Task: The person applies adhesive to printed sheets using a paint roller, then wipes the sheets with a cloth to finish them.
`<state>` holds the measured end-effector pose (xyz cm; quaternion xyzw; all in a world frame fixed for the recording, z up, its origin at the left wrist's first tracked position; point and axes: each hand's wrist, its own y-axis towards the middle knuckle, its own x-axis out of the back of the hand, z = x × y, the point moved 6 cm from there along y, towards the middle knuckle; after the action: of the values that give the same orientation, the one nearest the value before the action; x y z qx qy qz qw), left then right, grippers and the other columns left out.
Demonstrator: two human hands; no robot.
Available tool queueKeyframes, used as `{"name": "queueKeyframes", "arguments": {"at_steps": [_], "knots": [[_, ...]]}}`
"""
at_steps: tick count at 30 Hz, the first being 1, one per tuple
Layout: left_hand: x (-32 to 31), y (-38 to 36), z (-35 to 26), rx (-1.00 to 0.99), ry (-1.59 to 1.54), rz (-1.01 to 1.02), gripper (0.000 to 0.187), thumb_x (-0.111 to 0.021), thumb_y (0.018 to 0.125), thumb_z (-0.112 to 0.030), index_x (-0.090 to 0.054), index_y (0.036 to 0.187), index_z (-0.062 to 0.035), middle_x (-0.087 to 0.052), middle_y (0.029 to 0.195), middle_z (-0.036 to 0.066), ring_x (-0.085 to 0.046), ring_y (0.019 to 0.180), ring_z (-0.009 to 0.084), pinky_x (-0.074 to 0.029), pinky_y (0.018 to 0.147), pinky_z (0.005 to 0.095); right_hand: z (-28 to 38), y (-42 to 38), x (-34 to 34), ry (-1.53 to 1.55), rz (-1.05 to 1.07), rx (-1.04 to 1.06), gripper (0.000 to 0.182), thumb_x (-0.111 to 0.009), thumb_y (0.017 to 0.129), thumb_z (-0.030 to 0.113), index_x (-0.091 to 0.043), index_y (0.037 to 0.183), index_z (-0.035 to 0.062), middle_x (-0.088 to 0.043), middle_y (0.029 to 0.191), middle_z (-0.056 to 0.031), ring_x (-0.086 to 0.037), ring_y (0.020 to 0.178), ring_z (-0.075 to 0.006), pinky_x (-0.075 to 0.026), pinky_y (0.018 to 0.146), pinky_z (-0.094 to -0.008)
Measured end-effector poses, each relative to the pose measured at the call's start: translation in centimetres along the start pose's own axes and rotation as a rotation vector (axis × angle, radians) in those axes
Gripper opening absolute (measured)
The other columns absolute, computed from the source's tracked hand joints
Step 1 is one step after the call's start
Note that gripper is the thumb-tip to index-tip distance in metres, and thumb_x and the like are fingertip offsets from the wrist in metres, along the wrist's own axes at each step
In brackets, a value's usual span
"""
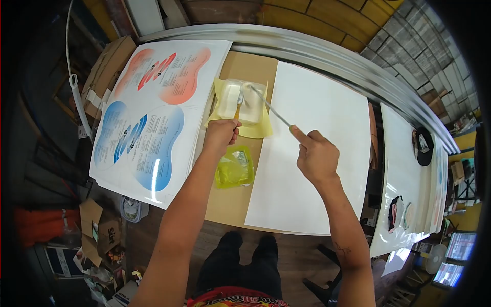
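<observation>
L fingers (235,131) tight on tan-handled brush (238,107) w/ white tip, R fingers (302,137) tight on grey rod (271,107)

The rod (272,108) blurs at its far end; fine text on the prints (162,134) is unreadable; the bottom edge cuts off the shirt (235,297).

The single view looks forward and steeply down from the wearer's head, near the worktable (225,211).
</observation>
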<state>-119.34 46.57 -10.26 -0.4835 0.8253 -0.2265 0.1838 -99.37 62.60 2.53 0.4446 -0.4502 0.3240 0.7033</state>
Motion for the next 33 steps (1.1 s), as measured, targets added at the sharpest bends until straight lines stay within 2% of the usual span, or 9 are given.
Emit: {"name": "queueKeyframes", "arguments": {"at_steps": [7,12,15,18,21,24,27,33], "knots": [[1.1,0.4,1.8,-0.008,0.08,-0.052,0.022,-0.062,0.101,-0.017,-0.071,0.094,0.0028,-0.058,0.067,0.003,-0.048,0.051,0.0099,-0.04,0.047,0.0255,-0.6,0.7,1.9,0.075,-0.061,-0.041,0.048,-0.066,0.08,-0.002,-0.076,0.119,0.0242,-0.059,0.073,-0.002,-0.06,0.061,-0.0225,-0.05,0.053,-0.0357],[1.3,0.3,0.3,-0.123,0.056,-0.08,0.024,-0.063,0.099,-0.015,-0.071,0.091,0.0063,-0.059,0.065,0.005,-0.052,0.05,0.0119,-0.043,0.048,0.027,-0.5,0.7,0.5,-0.046,0.052,-0.041,0.048,-0.068,0.08,-0.002,-0.076,0.12,0.0236,-0.063,0.076,-0.0027,-0.062,0.062,-0.0222,-0.052,0.056,-0.0348],[0.9,-0.1,0.0,-0.163,0.185,-0.097,0.028,-0.065,0.097,-0.017,-0.071,0.084,0.0073,-0.062,0.062,0.009,-0.056,0.049,0.0159,-0.047,0.05,0.0311,-0.5,0.9,0.1,-0.067,0.054,-0.023,0.047,-0.067,0.08,-0.001,-0.076,0.119,0.0239,-0.061,0.075,-0.0025,-0.061,0.062,-0.0225,-0.051,0.055,-0.0355],[1.6,0.4,0.4,-0.235,0.477,-0.174,0.032,-0.066,0.095,-0.019,-0.07,0.078,0.0071,-0.065,0.061,0.015,-0.063,0.052,0.0219,-0.051,0.055,0.0363,-0.5,0.9,0.8,-0.023,-0.036,-0.011,0.047,-0.066,0.08,-0.001,-0.076,0.119,0.0241,-0.061,0.075,-0.0025,-0.06,0.061,-0.023,-0.051,0.054,-0.036],[2.2,0.3,1.3,-0.215,0.52,-0.25,0.034,-0.067,0.093,-0.021,-0.069,0.073,0.0058,-0.066,0.062,0.018,-0.067,0.056,0.0266,-0.053,0.06,0.0396,-0.4,1.3,2.2,0.043,-0.074,-0.047,0.047,-0.066,0.081,0.0,-0.076,0.12,0.0242,-0.062,0.077,-0.0028,-0.061,0.062,-0.0236,-0.052,0.055,-0.0362],[2.4,0.8,1.8,-0.204,0.506,-0.266,0.037,-0.068,0.095,-0.023,-0.069,0.073,0.0065,-0.067,0.062,0.018,-0.067,0.054,0.027,-0.054,0.06,0.0393,-0.7,0.6,2.2,0.09,-0.086,-0.074,0.047,-0.067,0.081,0.001,-0.075,0.121,0.0243,-0.064,0.079,-0.003,-0.063,0.063,-0.024,-0.053,0.056,-0.0367],[2.6,1.2,2.1,-0.125,0.488,-0.221,0.041,-0.069,0.097,-0.03,-0.07,0.08,0.0082,-0.069,0.066,0.012,-0.064,0.05,0.0179,-0.052,0.048,0.0316,-0.7,-1.3,0.4,0.083,-0.085,-0.077,0.048,-0.068,0.08,0.001,-0.075,0.121,0.0243,-0.064,0.079,-0.0036,-0.064,0.063,-0.024,-0.053,0.057,-0.0378],[2.8,-0.4,1.0,-0.089,0.422,-0.213,0.052,-0.069,0.097,-0.041,-0.073,0.09,0.0097,-0.071,0.076,0.016,-0.064,0.052,0.0171,-0.053,0.048,0.03,-0.6,-3.2,-2.6,0.092,-0.062,-0.117,0.053,-0.068,0.078,-0.001,-0.073,0.125,0.0229,-0.061,0.077,-0.0032,-0.061,0.062,-0.0227,-0.052,0.054,-0.0361]]}}
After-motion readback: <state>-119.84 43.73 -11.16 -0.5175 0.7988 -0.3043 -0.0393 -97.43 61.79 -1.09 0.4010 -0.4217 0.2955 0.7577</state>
